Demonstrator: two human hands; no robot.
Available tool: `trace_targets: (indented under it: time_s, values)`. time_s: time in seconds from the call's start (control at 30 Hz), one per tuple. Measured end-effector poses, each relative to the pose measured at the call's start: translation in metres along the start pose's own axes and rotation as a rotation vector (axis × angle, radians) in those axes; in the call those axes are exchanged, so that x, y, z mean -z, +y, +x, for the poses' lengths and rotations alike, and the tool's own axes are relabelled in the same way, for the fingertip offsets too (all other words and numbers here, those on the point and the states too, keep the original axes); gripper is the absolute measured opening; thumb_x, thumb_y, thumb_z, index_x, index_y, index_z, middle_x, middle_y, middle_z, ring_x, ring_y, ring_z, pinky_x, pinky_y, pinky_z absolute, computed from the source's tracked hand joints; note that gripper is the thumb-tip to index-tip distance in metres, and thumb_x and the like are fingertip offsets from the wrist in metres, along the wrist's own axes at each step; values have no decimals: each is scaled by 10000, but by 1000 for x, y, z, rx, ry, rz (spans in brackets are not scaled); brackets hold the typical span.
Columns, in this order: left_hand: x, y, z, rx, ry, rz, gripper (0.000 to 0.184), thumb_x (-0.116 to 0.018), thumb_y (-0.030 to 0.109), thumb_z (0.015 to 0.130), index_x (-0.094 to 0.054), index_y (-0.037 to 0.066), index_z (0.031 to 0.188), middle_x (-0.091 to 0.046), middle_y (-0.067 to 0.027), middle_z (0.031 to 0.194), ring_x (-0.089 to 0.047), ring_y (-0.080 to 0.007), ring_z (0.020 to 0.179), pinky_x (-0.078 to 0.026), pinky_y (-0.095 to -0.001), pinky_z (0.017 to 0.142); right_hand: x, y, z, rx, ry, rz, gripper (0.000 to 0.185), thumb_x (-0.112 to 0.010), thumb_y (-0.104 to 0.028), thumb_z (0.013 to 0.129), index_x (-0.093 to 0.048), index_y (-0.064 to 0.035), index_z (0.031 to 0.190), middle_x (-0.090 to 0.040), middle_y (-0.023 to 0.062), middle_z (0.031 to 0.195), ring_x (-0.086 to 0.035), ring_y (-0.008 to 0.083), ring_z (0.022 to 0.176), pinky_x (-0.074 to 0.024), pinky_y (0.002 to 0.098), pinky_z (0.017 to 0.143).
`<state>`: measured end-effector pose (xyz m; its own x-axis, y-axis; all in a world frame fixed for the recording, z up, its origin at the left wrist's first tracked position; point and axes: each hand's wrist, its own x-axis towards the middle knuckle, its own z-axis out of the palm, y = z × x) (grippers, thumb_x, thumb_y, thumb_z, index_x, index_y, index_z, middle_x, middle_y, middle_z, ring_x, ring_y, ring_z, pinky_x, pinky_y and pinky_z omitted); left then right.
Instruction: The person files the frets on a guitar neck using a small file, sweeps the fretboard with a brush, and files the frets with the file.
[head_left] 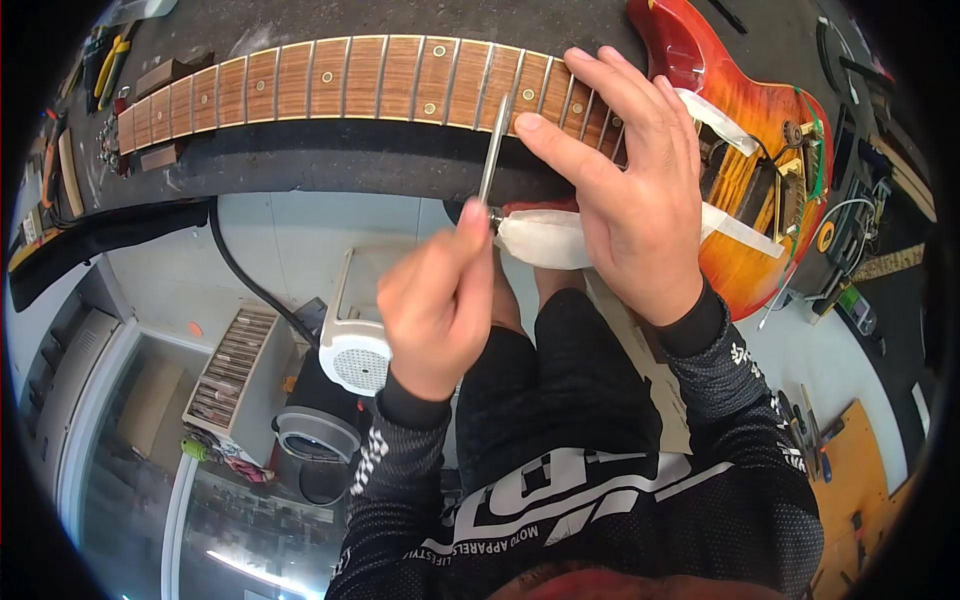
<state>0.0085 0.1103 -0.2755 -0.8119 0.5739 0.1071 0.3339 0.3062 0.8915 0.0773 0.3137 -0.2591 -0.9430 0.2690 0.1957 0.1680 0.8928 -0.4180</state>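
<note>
A sunburst electric guitar [745, 270] lies across the dark bench, its neck pointing left. Its brown fretboard [380, 80] has metal frets and round inlays. My left hand [440, 300] is closed around a slim metal file [493, 155], whose far end rests on the fretboard near a fret. My right hand [640, 180] lies over the upper frets with fingers spread, its thumb and fingertips touching the fretboard beside the file's tip. White masking tape [545, 238] covers the near horn, and more strips cross the body. Part of the body is hidden under my right hand.
Wooden blocks [175, 75] sit by the neck at the left. Yellow-handled pliers [112, 70] and other tools lie at the bench's left end. Cables and tools crowd the right side. Below the bench edge are a white stool [355, 360] and a drawer unit [235, 375].
</note>
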Motion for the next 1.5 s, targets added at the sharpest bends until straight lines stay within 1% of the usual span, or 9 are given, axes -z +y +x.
trace_targets:
  time_s: [0.3,0.6,0.7,0.8,1.0,1.1,1.2,1.33,1.5]
  values:
    - [-5,-2,15,-39,-15,-27,397,-741,-161,963,-769,-27,1336,-626,-122,747,-583,-212,584,-490,-324,585,-1,1,0,6,0,-11,546,-710,31,914,-808,-271,1358,-634,156,1583,-575,389,1507,-382,603,1266]
    - [-15,-10,23,-89,31,-64,399,-749,-171,934,-773,-25,1305,-653,-133,754,-610,-248,579,-493,-335,571,-2,0,-1,20,0,-36,582,-694,61,897,-807,-266,1365,-631,156,1589,-578,390,1505,-385,602,1262]
    - [9,-8,-19,-76,-49,94,289,-782,-160,957,-773,-45,1222,-793,-160,880,-689,-145,684,-530,-275,644,-1,0,-1,19,5,-35,592,-691,70,891,-806,-264,1366,-631,156,1590,-577,389,1506,-385,599,1262]
    - [14,-10,-28,-84,-13,64,309,-786,-182,933,-773,-48,1211,-805,-188,901,-712,-195,671,-539,-280,644,-3,0,-1,23,9,-35,602,-687,77,888,-805,-265,1369,-630,156,1591,-576,389,1507,-386,597,1263]
    - [13,-15,-19,-82,-64,60,296,-783,-173,943,-778,-47,1211,-785,-161,857,-686,-174,659,-535,-272,650,-3,1,-2,23,5,-39,613,-678,90,884,-802,-261,1371,-629,159,1592,-573,392,1510,-388,599,1262]
    - [0,-13,-1,-120,6,5,376,-770,-184,891,-781,-34,1236,-633,-136,724,-589,-248,560,-482,-341,555,-3,3,-1,30,11,-40,610,-678,90,884,-802,-258,1370,-629,160,1593,-573,394,1509,-388,602,1262]
    - [-19,-11,37,-104,35,-116,467,-748,-186,904,-771,-8,1335,-614,-131,712,-587,-252,566,-486,-349,564,-3,-1,-2,24,8,-41,595,-682,81,888,-805,-255,1364,-629,159,1593,-575,396,1508,-387,604,1262]
    - [0,-8,2,-70,-13,31,313,-781,-129,979,-789,-9,1268,-741,-125,802,-608,-94,662,-511,-258,644,-1,0,0,19,-2,-43,562,-695,51,900,-809,-255,1357,-630,158,1592,-576,396,1507,-388,601,1262]
    - [-7,-10,23,-73,-30,-16,308,-777,-126,986,-787,-2,1269,-735,-115,810,-586,-77,667,-504,-256,633,-3,1,0,21,5,-43,535,-708,20,909,-811,-261,1352,-633,158,1587,-578,392,1505,-389,598,1262]
